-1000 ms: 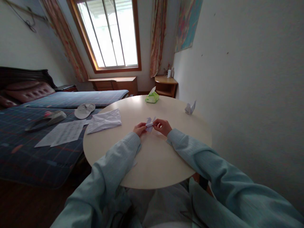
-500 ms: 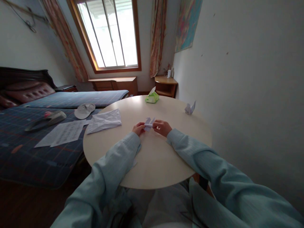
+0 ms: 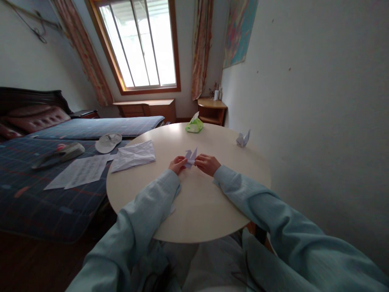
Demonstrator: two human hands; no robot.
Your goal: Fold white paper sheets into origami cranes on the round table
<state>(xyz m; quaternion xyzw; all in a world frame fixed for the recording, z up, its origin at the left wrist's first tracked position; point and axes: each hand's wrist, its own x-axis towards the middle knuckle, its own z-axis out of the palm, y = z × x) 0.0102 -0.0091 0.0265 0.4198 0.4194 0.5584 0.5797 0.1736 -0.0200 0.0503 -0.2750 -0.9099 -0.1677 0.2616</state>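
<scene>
A small white paper crane (image 3: 191,157) is held between my two hands, just above the middle of the round table (image 3: 206,207). Its head and tail points stick up, away from me. My left hand (image 3: 178,164) pinches it on the left side. On the right side the fingers of my right hand (image 3: 208,164) are closed on its edge. My fingertips hide parts of the folds. Another folded paper piece (image 3: 243,139), which looks like a crane, stands near the table's right edge.
A green tissue pack (image 3: 194,125) sits at the table's far edge. A stack of white paper (image 3: 133,155) lies at the left edge. A paper scrap (image 3: 172,209) is beside my left sleeve. The bed (image 3: 91,202) on the left holds printed sheets (image 3: 82,171) and a white cap (image 3: 108,142).
The crane has tipped so that its pointed ends stand more upright, and its rolled-looking middle now lies flatter. My right fingers have closed up around its right side.
</scene>
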